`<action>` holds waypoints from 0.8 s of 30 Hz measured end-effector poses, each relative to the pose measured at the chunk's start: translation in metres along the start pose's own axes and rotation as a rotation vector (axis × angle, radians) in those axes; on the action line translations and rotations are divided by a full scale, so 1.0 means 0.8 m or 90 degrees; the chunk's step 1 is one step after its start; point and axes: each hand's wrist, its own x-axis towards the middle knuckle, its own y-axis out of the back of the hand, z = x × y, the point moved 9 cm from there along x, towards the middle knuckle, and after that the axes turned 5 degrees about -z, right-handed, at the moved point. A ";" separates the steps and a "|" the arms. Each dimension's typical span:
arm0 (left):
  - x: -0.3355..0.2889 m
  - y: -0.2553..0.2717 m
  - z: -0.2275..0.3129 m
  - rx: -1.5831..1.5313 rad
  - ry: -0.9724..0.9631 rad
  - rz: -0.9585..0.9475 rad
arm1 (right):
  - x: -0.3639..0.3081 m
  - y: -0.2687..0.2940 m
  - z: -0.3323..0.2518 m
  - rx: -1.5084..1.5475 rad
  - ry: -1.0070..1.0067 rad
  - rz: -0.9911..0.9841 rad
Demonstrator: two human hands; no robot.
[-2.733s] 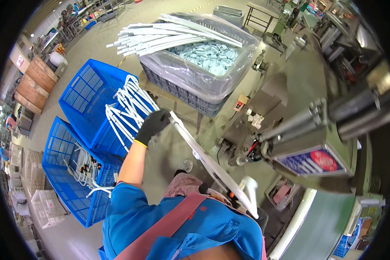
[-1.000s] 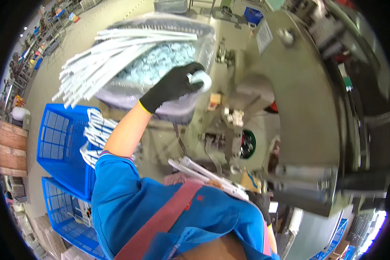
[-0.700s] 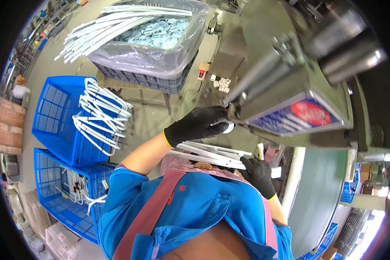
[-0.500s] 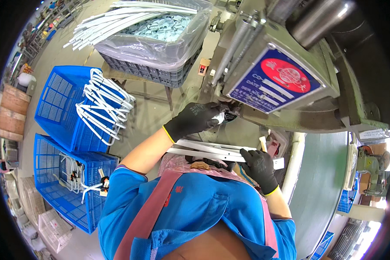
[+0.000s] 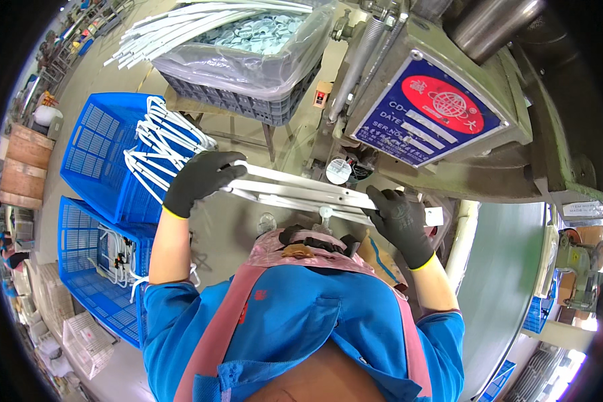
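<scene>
Head view: the fingers of my left hand (image 5: 204,179) were closed around one end of a white tubular frame (image 5: 342,195), and those of my right hand (image 5: 402,222) gripped its other end. It spanned the space before my pink apron (image 5: 268,250), near the grey-green machine (image 5: 462,181). Bent white tubes (image 5: 171,142) lay in the farther blue crate (image 5: 94,144).

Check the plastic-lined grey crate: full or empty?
Grey crate: not empty. Pale pieces lie high inside its plastic liner, white tubes across the top. Cannot tell how deep; the lower part is hidden.
</scene>
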 end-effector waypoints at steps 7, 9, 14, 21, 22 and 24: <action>0.031 0.018 -0.023 -0.156 0.075 0.035 | 0.016 -0.024 0.014 0.029 -0.033 0.100; 0.046 0.023 -0.019 -0.146 0.059 0.046 | 0.018 -0.034 0.022 0.003 -0.047 0.089; 0.068 0.021 -0.029 -0.172 0.109 0.014 | 0.009 -0.044 0.025 -0.030 -0.074 0.103; 0.088 0.019 -0.033 -0.146 0.075 -0.008 | 0.010 -0.044 0.022 0.003 -0.046 0.169; 0.090 0.018 -0.032 -0.140 0.073 -0.015 | 0.011 -0.046 0.021 -0.001 -0.031 0.147; 0.095 0.016 -0.030 -0.132 0.071 -0.032 | 0.014 -0.045 0.035 0.164 -0.053 0.117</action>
